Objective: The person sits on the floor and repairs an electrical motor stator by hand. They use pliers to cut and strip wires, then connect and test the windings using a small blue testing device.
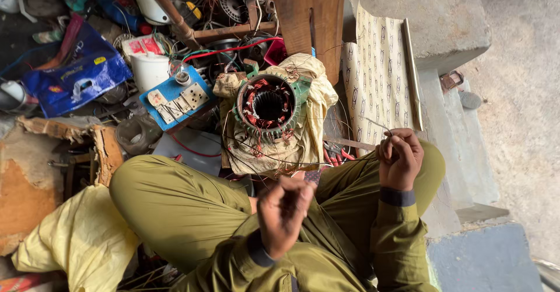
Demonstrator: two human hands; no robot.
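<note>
A green motor stator point(268, 106) with copper windings rests on a cream cloth point(309, 134) in front of my crossed legs. Thin wire strands point(326, 161) run from it toward both hands. My left hand point(284, 210) is closed over my lap, pinching the wire. Further right, my right hand point(399, 159) is raised above my knee with its fingers shut on the wire end. Both sleeves and trousers are olive green.
A blue switchboard point(175, 98), a white cup point(149, 70) and a blue bag point(79, 76) lie at left among tangled wires. A wooden plank point(309, 18) stands behind the stator. Patterned paper point(379, 76) and concrete steps point(466, 134) are at right. A yellow sack point(81, 239) lies by my left knee.
</note>
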